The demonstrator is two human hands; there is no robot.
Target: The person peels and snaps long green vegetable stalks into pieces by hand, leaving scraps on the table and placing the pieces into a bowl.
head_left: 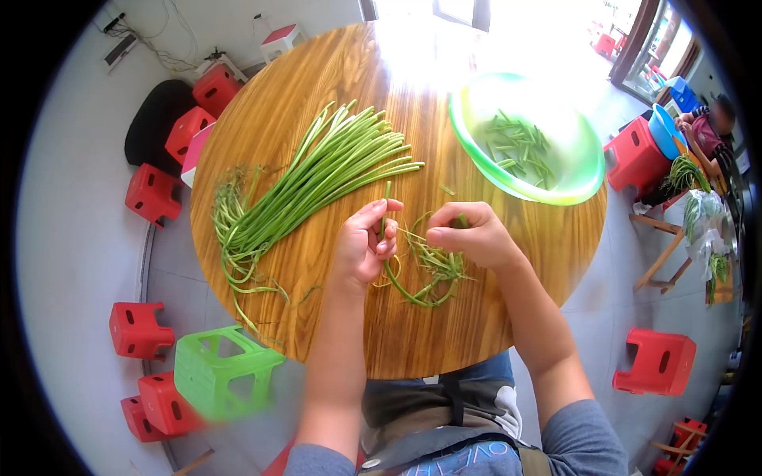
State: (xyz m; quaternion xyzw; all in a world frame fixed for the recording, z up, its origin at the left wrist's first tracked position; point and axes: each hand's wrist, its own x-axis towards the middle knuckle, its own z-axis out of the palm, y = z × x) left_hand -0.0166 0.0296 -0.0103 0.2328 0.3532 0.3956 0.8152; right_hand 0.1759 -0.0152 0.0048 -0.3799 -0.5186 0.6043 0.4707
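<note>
Green stems (317,182): bundle left of my fingers, long, apparently most remaining. Short pieces (520,147): done, in bowl (548,197) ahead-right. Left fingers (371,213): closed on one stem (388,190). Right fingers (468,209): pinching green piece (463,220).

Table (341,333): brown wood grain, darker streaks. Stems (317,178): green, paler at the stringy ends. Basin (530,193): translucent, green rim, yellowish-white wall. Stools (655,362): red; one plastic stool (208,373) bright green. Sleeves (583,440): grey-blue. Shirt lettering (484,458): light blue. Floor (591,317): grey. Small basin (665,131): blue.
</note>
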